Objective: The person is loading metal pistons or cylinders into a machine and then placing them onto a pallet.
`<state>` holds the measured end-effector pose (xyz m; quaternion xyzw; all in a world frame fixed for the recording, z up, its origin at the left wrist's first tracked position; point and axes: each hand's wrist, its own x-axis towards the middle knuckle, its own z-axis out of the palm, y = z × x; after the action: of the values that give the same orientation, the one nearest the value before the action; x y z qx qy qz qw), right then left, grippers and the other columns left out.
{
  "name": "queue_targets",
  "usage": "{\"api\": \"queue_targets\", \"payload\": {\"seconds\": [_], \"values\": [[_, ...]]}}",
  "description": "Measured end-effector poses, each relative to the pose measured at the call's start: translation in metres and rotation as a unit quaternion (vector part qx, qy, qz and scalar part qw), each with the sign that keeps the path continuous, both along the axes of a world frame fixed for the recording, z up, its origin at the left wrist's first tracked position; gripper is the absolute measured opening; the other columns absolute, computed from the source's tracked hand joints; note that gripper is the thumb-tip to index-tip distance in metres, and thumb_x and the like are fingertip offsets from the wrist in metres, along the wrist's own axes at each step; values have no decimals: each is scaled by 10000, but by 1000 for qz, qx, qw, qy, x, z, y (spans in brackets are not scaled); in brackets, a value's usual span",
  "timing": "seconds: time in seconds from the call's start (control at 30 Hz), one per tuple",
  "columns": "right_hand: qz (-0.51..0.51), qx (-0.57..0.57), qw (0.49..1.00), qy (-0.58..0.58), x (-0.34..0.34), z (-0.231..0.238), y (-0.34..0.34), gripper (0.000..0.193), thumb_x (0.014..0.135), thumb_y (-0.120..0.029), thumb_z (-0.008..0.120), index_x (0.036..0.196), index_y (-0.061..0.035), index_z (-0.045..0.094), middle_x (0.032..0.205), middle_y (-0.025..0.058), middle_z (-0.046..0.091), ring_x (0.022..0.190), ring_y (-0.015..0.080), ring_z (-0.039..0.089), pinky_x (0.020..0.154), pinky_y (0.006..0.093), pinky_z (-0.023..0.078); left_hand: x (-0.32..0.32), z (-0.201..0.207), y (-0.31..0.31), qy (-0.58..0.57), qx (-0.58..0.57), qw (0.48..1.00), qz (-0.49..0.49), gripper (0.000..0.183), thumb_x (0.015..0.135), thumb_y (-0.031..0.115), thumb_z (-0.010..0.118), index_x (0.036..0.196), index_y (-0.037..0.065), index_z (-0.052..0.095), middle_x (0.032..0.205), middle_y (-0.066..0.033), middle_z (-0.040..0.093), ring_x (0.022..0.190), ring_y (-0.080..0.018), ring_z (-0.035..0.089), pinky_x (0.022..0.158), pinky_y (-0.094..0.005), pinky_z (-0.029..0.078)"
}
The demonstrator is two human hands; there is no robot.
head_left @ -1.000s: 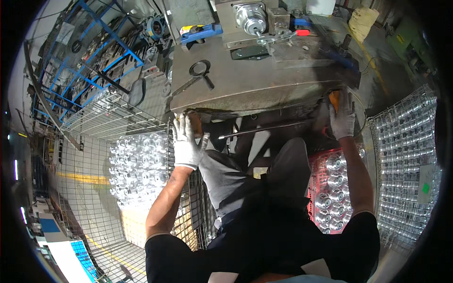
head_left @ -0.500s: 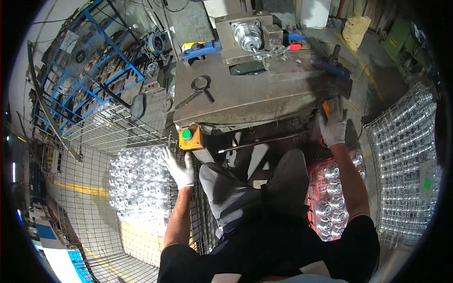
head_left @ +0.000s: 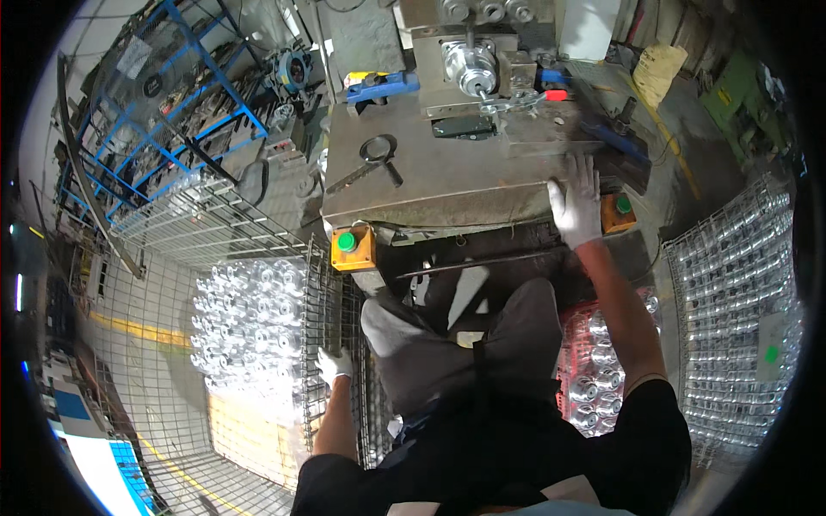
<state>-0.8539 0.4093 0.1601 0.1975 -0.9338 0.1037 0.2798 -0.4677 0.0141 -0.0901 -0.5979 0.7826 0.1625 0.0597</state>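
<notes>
My left hand, in a white glove, is at the near side of the wire cage, its thumb and fingers apart and nothing visible in it. Inside that cage stand several rows of shiny metal cup-shaped parts. My right hand, also gloved, reaches over the front edge of the machine table with fingers stretched out and empty. Just right of it is an orange box with a green button. A similar orange button box sits at the table's left front corner. One shiny metal part sits in the machine's fixture.
A red-handled toggle clamp is beside the fixture. A ring-shaped tool lies on the table. By my right leg stands a red crate of metal parts. Further right is a filled wire cage; a blue rack stands far left.
My left hand has come back from beside the left button box to the cage's near side. My right hand has left the right button box and moved left to the table edge.
</notes>
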Motion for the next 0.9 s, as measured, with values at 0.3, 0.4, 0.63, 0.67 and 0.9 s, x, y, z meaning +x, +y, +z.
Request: {"api": "queue_targets", "payload": {"seconds": [0.3,0.4,0.63,0.67,0.9], "values": [[137,-115,984,-4,-204,19,20,440,932,-313,452,1247,-7,475,1289,214,456,1200,336,430,1008,391,337,10,89,-7,294,-198,935,16,411,808,209,600,1182,64,512,1083,-236,552,1037,-378,516,898,-414,418],[60,269,907,317,-324,1,73,372,961,-232,368,1257,-34,474,1295,191,457,1179,324,454,989,374,367,55,63,-54,307,-243,917,80,384,792,227,607,1131,66,526,1029,-227,540,952,-394,523,800,-467,437],[138,30,986,92,-377,5,75,458,966,-325,315,1304,-40,434,1272,148,504,1164,244,484,980,326,356,191,-23,-190,138,-331,910,209,628,742,321,662,1279,93,428,1272,-220,451,1238,-368,352,1026,-469,267],[148,-18,987,60,-374,-2,72,475,963,-349,324,1309,-42,432,1279,147,500,1180,231,474,987,320,346,233,-46,-227,106,-398,885,214,676,707,339,706,1263,66,435,1212,-194,518,1190,-347,433,997,-453,335],[-61,19,997,-47,-101,69,-5,372,922,-278,409,1055,14,598,1047,188,619,971,316,583,827,360,448,185,-16,-323,31,-128,974,185,679,707,359,702,1254,58,434,1260,-196,471,1155,-352,458,940,-450,391]]}}
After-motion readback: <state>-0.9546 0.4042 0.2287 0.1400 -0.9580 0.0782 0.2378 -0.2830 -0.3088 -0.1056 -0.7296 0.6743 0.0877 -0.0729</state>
